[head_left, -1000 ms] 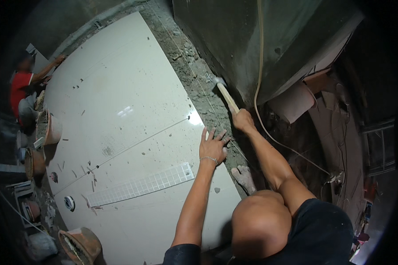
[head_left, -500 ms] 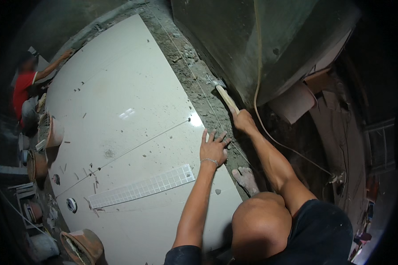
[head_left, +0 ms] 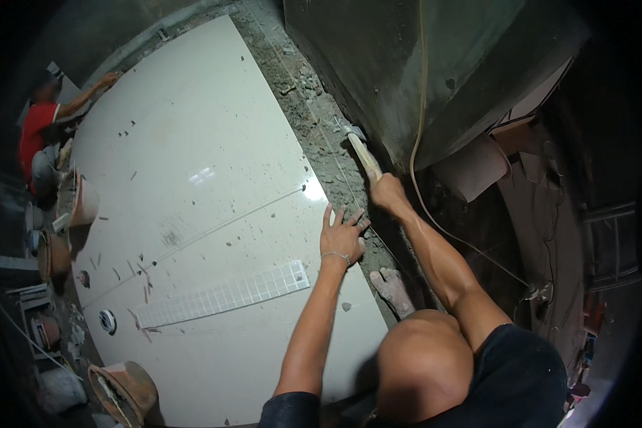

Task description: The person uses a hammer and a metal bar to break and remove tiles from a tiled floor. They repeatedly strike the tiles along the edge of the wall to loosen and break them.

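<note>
Right grip (head_left: 386,192) clenched on the tool (head_left: 364,155), mortar strip (head_left: 324,160) narrow here; left grip (head_left: 343,239) released, spread on tile edge (head_left: 357,285)!

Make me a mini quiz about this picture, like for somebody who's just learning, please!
1. Pick one: what does the person's right hand hold?
(a) a bucket
(b) a pale-handled tool
(c) a hose

2. True or false: the person's left hand grips that tool too.

3. Fill in the colour: the co-worker's shirt, at the far left of the picture, is ____.

Key:
1. b
2. False; its fingers are spread at the edge of the pale tiles.
3. red
</note>
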Available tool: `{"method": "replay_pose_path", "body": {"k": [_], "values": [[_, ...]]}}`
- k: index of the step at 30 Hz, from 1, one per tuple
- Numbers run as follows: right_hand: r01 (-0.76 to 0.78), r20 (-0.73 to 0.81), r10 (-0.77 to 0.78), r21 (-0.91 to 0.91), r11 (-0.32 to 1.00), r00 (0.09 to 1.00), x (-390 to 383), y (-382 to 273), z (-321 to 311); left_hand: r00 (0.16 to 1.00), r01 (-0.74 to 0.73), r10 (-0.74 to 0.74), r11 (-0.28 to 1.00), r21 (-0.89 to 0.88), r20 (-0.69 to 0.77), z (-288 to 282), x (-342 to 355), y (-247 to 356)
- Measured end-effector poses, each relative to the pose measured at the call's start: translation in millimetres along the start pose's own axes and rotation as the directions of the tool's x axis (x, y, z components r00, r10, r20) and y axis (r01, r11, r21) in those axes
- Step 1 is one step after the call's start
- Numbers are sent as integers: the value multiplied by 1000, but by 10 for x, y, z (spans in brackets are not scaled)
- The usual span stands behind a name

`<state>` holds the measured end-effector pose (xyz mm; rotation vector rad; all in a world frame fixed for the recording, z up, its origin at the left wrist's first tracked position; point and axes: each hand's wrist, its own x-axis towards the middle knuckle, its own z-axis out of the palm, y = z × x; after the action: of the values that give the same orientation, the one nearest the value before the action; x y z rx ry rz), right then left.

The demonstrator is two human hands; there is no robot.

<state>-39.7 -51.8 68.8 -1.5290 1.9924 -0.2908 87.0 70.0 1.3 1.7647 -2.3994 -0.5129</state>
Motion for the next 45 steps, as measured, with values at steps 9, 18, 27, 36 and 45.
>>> {"method": "replay_pose_path", "body": {"k": [9,18,27,36,45], "values": [[803,152,-795,19,596,587,-291,34,104,997,2,1,999,36,-79,149,42,0],[388,24,-412,288,876,911,-327,-68,291,989,70,-80,995,77,128,124,121,-19],[-85,-41,79,-174,981,996,-88,142,-30,999,21,-22,1000,19,28,71,-31,9],[784,35,-786,68,618,617,-480,-24,179,977,104,-154,947,-303,-147,405,95,-42],[179,123,-194,119,977,973,-258,-49,168,991,75,-81,995,59,107,70,56,38]]}}
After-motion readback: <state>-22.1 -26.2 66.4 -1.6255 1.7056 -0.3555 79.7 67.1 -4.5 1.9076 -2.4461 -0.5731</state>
